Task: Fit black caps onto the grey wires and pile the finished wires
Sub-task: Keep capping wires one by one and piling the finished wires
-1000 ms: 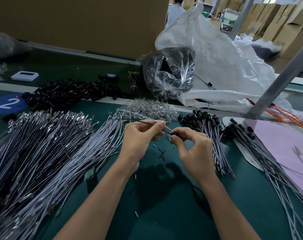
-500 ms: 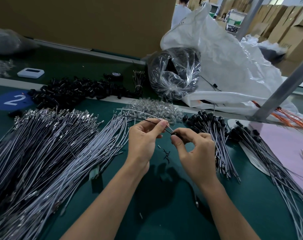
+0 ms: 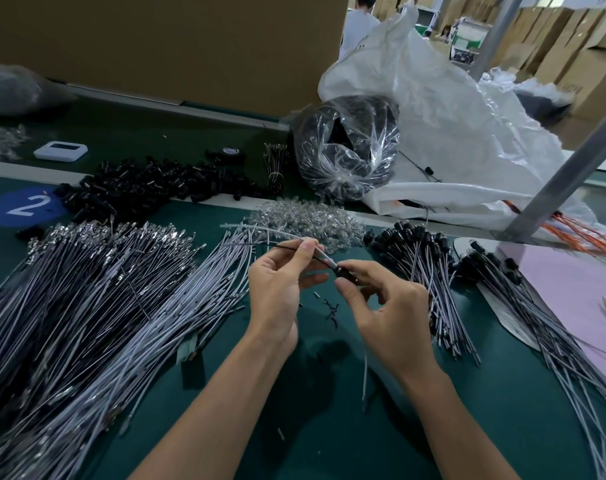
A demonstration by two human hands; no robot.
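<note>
The black cap (image 3: 343,271) sat pinched in my right hand (image 3: 391,313), above the middle of the table (image 3: 329,431), at the end of the grey wire (image 3: 324,259) that my left hand (image 3: 277,289) pinched just beside it. Bare green lay between my forearms. The uncapped wires (image 3: 121,289) crowded the left edge, the finished pile (image 3: 429,271) lay near on the right, and the loose caps (image 3: 149,188) were heaped well beyond.

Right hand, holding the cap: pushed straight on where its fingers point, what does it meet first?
Probably the left hand, whose fingertips pinch the same grey wire just up-left of the black cap that the right hand pinches; depth is uncertain.
</note>
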